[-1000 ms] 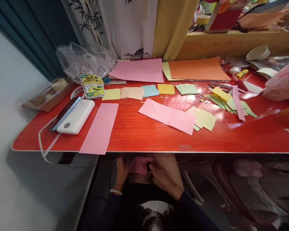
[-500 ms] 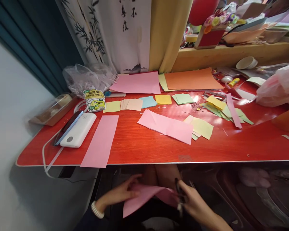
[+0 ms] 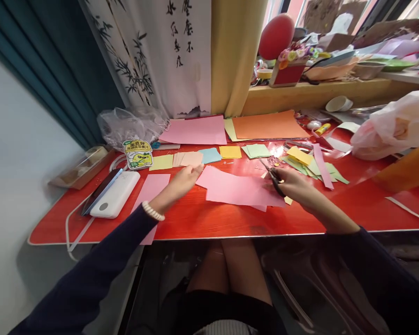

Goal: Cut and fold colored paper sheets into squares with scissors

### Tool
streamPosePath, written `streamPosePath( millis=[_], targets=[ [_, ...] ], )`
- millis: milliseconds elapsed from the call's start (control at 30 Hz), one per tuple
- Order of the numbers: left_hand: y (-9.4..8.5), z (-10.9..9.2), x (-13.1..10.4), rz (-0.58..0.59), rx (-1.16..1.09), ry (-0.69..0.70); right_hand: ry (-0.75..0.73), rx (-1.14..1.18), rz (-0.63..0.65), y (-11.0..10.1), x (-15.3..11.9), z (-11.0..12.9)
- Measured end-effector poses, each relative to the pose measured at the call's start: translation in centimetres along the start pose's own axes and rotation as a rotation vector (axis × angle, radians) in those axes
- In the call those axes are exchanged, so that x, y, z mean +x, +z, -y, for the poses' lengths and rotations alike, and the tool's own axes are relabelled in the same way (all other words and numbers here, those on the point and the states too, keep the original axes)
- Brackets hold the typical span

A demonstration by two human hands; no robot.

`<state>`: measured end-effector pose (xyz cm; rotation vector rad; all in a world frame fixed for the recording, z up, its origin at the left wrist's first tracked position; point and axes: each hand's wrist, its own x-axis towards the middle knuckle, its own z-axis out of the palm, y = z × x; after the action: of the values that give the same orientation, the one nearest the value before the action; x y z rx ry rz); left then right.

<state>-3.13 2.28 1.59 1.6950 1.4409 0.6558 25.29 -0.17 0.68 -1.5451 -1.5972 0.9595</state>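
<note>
Right grip clasps slim, pointed scissors by thin pink paper; whether left grip pinches anything, I cannot tell.

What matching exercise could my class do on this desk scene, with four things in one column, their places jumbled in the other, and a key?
Things:
1. scissors
2. beaded bracelet
3. large orange sheet
4. small blue pieces

Places:
A. in the row, between the peach pieces and the yellow stack
B. at the back of the table, right of the large pink sheet
C. in the right hand
D. around the wrist of the left hand

Right pairs: 1-C, 2-D, 3-B, 4-A
</note>
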Motion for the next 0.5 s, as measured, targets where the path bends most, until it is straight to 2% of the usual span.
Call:
streamPosePath(
  millis=[133, 400, 500],
  targets=[
    [1.0, -0.5, 1.6, 0.028, -0.033, -0.089, 0.012, -0.049, -0.005, 1.1, 0.5, -1.8],
    [0.7, -1.7, 2.1, 0.097, -0.035, -0.106, -0.068, -0.164, -0.067, 2.1, 0.7, -3.6],
    [-0.2, -2.4, 0.9, 0.009, 0.031, -0.077, -0.072, -0.143, -0.054, 1.5, 0.4, -3.8]
  ],
)
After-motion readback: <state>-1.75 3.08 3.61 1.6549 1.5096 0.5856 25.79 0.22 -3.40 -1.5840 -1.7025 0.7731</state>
